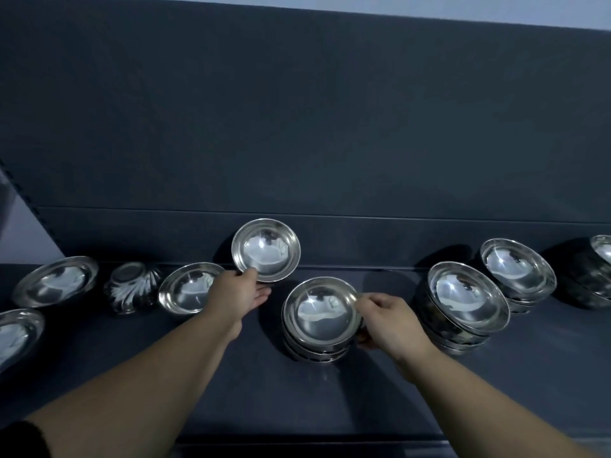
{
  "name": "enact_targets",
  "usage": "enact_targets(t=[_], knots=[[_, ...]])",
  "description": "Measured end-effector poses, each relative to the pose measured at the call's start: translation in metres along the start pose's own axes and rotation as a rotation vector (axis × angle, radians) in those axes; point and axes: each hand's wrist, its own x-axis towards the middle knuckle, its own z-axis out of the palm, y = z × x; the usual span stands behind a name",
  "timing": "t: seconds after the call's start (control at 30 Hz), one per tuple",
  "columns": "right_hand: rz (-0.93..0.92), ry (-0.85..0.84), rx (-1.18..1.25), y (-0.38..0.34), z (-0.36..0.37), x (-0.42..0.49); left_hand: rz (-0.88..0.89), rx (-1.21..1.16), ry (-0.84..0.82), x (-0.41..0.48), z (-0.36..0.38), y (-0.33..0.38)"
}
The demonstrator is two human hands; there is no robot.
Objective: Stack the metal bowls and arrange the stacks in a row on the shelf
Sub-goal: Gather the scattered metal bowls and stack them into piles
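The left hand (239, 292) pinches a single steel bowl (266, 249) by its near rim, thumb on top and fingers beneath. The bowl hangs tilted in the air, open side toward the camera, just behind and left of the middle stack (320, 315). That edge grip leaves the underside free, so it looks meant for dropping the bowl into the stack. The right hand (386, 322) clamps the right flank of that stack, thumb at the top rim and fingers curled round the lower bowls, probably to steady it for the nesting.

Right of the middle stack stand three more: a tall stack (468, 302) nearest, a second stack (519, 269) beyond it, and a third stack (598, 269) cut by the frame edge. They run in a rough line, which suggests the finished side of the row. Left of the middle stack, loose pieces wait: an upright bowl (190, 287), an upturned fluted bowl (132, 285), a wide bowl (56, 280) and an edge bowl (16, 335).

Everything rests on a dark blue-grey shelf (231, 375), matte and smooth, with a back panel (297, 127) of the same colour rising behind. A strip of pale wall (396, 4) shows above it, and the light is dim.
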Motion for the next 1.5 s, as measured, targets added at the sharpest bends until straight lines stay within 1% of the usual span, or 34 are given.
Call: enact_targets(t=[0.1, 0.23, 0.3, 0.47, 0.6, 0.7, 0.8, 0.87, 1.03, 1.2, 1.33, 1.43, 1.5], knots=[[-0.007, -0.025, 0.024, 0.003, 0.003, 0.002, 0.047, 0.038, -0.01, -0.018, -0.007, 0.009], [-0.076, -0.013, 0.047, 0.005, 0.002, 0.002, 0.051, 0.163, -0.124, -0.051, -0.012, 0.013], [-0.106, -0.01, 0.057, 0.005, 0.001, -0.001, 0.05, 0.217, -0.155, -0.061, -0.012, 0.012], [-0.093, -0.019, 0.052, 0.007, -0.008, -0.006, 0.034, 0.359, -0.195, -0.075, -0.005, 0.012], [-0.098, -0.021, -0.01, 0.012, -0.013, -0.008, 0.026, 0.417, -0.196, -0.081, -0.002, 0.008], [-0.11, -0.125, 0.004, 0.022, -0.013, -0.012, 0.017, 0.433, -0.171, -0.083, -0.001, 0.002], [-0.146, -0.242, 0.002, 0.03, -0.012, -0.014, 0.058, 0.466, -0.154, -0.085, -0.002, -0.008], [-0.177, -0.26, 0.01, 0.033, -0.01, -0.012, 0.051, 0.418, -0.171, -0.086, -0.003, -0.013], [-0.237, -0.22, 0.023, 0.034, -0.006, -0.002, 0.031, 0.26, -0.207, -0.086, 0.001, -0.017], [-0.291, -0.173, -0.043, 0.028, -0.002, 0.01, 0.043, 0.194, -0.197, -0.08, 0.012, -0.02], [-0.282, -0.157, -0.074, 0.019, 0.002, 0.024, 0.061, 0.144, -0.205, -0.069, 0.022, -0.021], [-0.268, -0.169, -0.128, 0.012, 0.003, 0.032, 0.093, 0.153, -0.21, -0.06, 0.026, -0.018], [-0.245, -0.194, -0.161, 0.011, 0.003, 0.034, 0.12, 0.212, -0.185, -0.054, 0.024, -0.019]])
